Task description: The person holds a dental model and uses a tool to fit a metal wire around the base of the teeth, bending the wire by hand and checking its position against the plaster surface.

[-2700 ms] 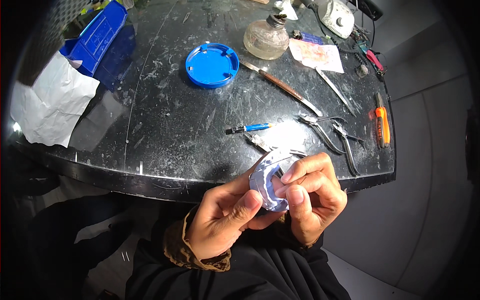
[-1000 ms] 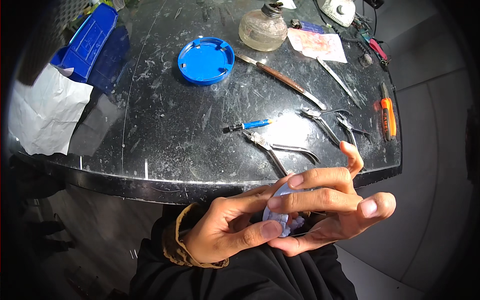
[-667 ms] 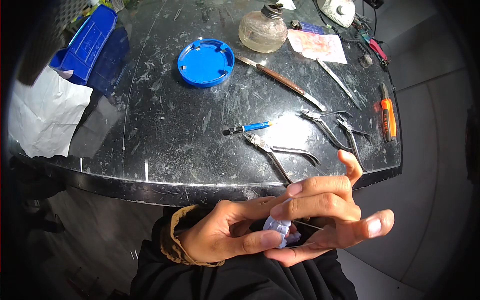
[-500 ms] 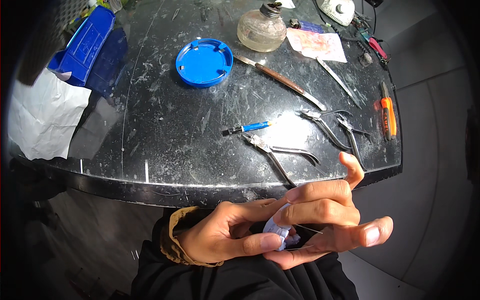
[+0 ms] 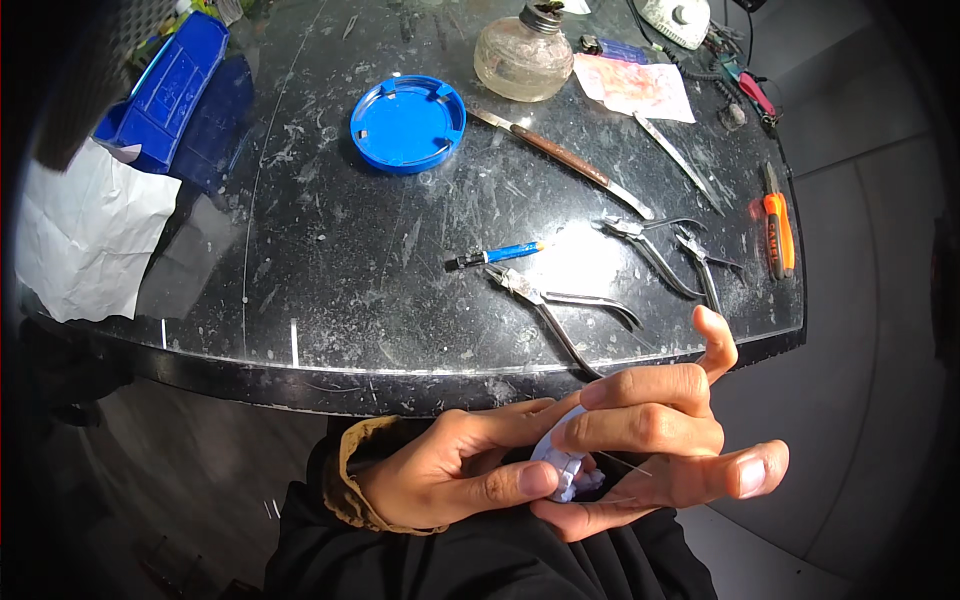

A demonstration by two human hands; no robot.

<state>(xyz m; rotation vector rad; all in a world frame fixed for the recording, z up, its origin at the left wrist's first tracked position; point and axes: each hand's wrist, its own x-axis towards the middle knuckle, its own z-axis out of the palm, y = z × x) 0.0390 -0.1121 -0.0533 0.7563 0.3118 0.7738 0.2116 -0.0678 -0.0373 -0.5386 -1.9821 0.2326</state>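
Since the first frame: the hands have sunk toward the lap and the right hand's fingers have spread, baring most of the silver metal pliers point(image 5: 536, 296) on the scuffed black tabletop point(image 5: 350, 260). Landmark: these pliers.

The pale lilac-blue, horseshoe-curved cast point(image 5: 565, 468) sits on the near side of the pliers, off the tabletop edge, between both hands. Left hand point(image 5: 450, 475) holds it, thumb on its near side. Right hand point(image 5: 680, 475) has fingertips on it, other digits raised wide; cannot tell how firmly it grips.

Cast surface matt, with tooth-like bumps; a thin, straight metal wire point(image 5: 625, 464) runs from it toward the right palm.

Beyond the pliers: shallow, round blue plastic dish point(image 5: 408, 128), brown-handled metal knife point(image 5: 560, 157), squat, clouded glass jar point(image 5: 523, 62).
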